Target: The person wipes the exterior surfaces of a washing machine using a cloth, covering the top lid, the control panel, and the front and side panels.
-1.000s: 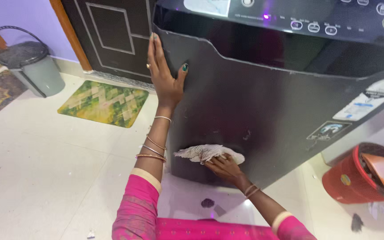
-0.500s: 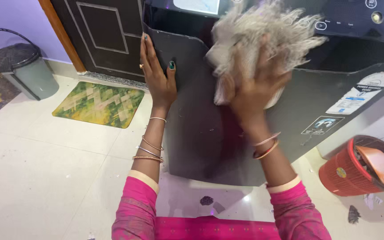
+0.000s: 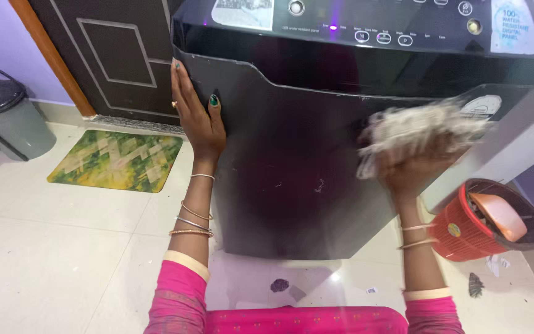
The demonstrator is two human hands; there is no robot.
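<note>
A dark top-loading washing machine (image 3: 292, 161) stands in front of me, its control panel with a lit purple light at the top. My left hand (image 3: 194, 114) lies flat and open against the machine's upper left front corner. My right hand (image 3: 412, 167) presses a frayed whitish cloth (image 3: 424, 131) against the front panel at the upper right, just under a round sticker. The hand and cloth are motion-blurred.
A red basket (image 3: 465, 232) holding an orange scoop stands at the machine's lower right. A green patterned mat (image 3: 115, 161) lies before a dark door (image 3: 106, 55). A grey lidded bin (image 3: 7, 117) is at the left. Small scraps dot the white tiled floor.
My right hand with the cloth went from the panel's lower middle up to the top, then across to the upper right. The left hand stayed on the corner. The view shifted slightly.
</note>
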